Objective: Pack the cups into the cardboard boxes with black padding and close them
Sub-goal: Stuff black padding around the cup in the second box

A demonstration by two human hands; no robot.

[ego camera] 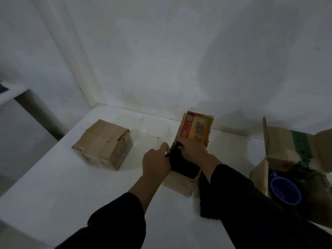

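A small open cardboard box point(179, 183) stands in the middle of the white table, its printed red-and-yellow flap point(195, 128) standing up at the back. Black padding point(181, 164) fills its top. My left hand point(156, 162) grips the padding at the box's left rim. Over the box's far side, my right hand point(192, 150) has its fingers curled into the padding. A blue cup point(285, 191) sits in an open box point(280, 150) at the right. No cup shows in the middle box.
A closed cardboard box point(104, 143) sits at the left of the table point(71, 194). A white wall rises right behind the table. The table's left edge drops to the floor, with a white ledge point(10, 92) beyond.
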